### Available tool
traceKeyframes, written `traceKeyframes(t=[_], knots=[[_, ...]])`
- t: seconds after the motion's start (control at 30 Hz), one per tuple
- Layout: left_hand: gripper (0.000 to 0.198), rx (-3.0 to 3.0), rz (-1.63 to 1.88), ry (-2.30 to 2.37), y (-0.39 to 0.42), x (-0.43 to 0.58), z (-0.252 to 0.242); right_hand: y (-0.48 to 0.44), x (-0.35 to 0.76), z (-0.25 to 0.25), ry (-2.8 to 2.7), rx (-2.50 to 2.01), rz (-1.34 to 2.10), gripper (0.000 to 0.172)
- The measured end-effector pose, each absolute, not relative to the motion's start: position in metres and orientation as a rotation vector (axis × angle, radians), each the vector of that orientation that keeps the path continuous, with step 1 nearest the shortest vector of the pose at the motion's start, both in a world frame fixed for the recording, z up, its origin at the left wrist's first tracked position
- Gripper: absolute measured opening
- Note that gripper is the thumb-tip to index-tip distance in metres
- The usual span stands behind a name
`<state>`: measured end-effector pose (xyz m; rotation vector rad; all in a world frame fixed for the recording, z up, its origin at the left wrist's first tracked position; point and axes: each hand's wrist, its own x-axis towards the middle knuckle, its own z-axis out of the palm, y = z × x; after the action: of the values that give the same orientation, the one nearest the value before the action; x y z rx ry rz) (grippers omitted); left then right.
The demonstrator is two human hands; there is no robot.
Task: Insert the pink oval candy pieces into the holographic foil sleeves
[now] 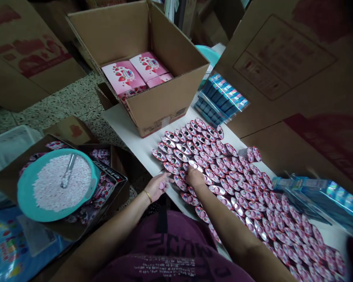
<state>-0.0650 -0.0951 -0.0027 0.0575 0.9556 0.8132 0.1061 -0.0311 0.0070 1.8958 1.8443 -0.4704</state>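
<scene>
A purple shirt [153,244] is faced by containers [237,182], a carton [166,103] beyond them. Pink pieces [162,185] are cupped in the left hand's [155,188] curled fingers; the right hand's [195,177] are hidden.

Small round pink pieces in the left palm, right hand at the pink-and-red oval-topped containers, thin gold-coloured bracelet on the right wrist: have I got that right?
Not quite: the head view shows the thin gold-coloured bracelet on the left wrist. The rest holds: small round pink pieces in the left palm, right hand at the pink-and-red oval-topped containers.
</scene>
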Motion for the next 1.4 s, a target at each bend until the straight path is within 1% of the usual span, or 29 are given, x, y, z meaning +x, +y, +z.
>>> traceKeyframes(t=[0.1,0.17,0.3,0.37,0.4,0.47,0.53,0.6,0.63,0.7,0.8,0.9,1.0,1.17,1.23,1.3,1.33,1.4], knots=[[0.036,-0.048,0.801,0.850,-0.094,-0.057,-0.002,-0.034,0.109,0.014,1.847,1.911,-0.505,0.032],[0.041,-0.080,0.781,0.800,-0.092,-0.052,0.000,-0.044,0.107,0.021,1.963,1.965,-0.585,0.027],[0.046,-0.106,0.789,0.802,-0.085,-0.038,0.010,-0.077,0.089,0.027,2.519,1.836,-1.062,0.017],[0.047,-0.134,0.790,0.829,-0.083,-0.030,0.015,-0.086,0.086,0.025,2.574,1.828,-1.292,0.016],[0.048,-0.133,0.785,0.835,-0.082,-0.027,0.016,-0.086,0.089,0.023,2.518,1.910,-1.348,0.016],[0.048,-0.064,0.794,0.853,-0.082,-0.024,0.014,-0.077,0.101,0.020,2.352,2.138,-1.277,0.018],[0.044,0.126,0.832,0.994,-0.082,-0.026,0.007,-0.058,0.119,0.019,2.240,2.270,-1.002,0.017],[0.037,0.486,0.870,1.211,-0.079,-0.032,-0.001,-0.038,0.131,0.019,2.182,2.235,-0.706,0.016],[0.032,0.723,0.875,1.307,-0.077,-0.036,-0.005,-0.029,0.134,0.018,2.152,2.176,-0.611,0.015],[0.026,1.256,0.823,1.401,-0.073,-0.039,-0.008,-0.017,0.134,0.016,2.078,2.059,-0.521,0.016],[0.030,1.935,0.620,1.366,-0.065,-0.032,-0.007,-0.012,0.126,0.010,1.964,1.998,-0.474,0.023],[0.037,2.249,0.406,1.349,-0.059,-0.016,-0.006,-0.013,0.122,0.004,1.902,2.004,-0.435,0.024],[0.040,2.324,0.316,1.339,-0.054,-0.005,-0.011,-0.010,0.119,0.001,1.912,2.020,-0.422,0.023],[0.032,2.100,0.484,1.285,-0.043,-0.002,-0.016,-0.008,0.122,0.009,1.921,2.093,-0.604,0.024],[0.027,2.014,0.528,1.261,-0.039,-0.005,-0.014,-0.027,0.145,0.018,2.047,2.168,-0.708,0.025],[0.028,1.948,0.557,1.263,-0.040,-0.011,-0.012,-0.067,0.192,0.029,2.236,2.341,-0.738,0.028],[0.031,1.919,0.575,1.298,-0.044,-0.015,-0.011,-0.096,0.223,0.035,2.268,2.485,-0.653,0.032],[0.038,1.881,0.599,1.442,-0.057,-0.026,-0.014,-0.167,0.296,0.049,2.110,2.901,-0.271,0.041]])
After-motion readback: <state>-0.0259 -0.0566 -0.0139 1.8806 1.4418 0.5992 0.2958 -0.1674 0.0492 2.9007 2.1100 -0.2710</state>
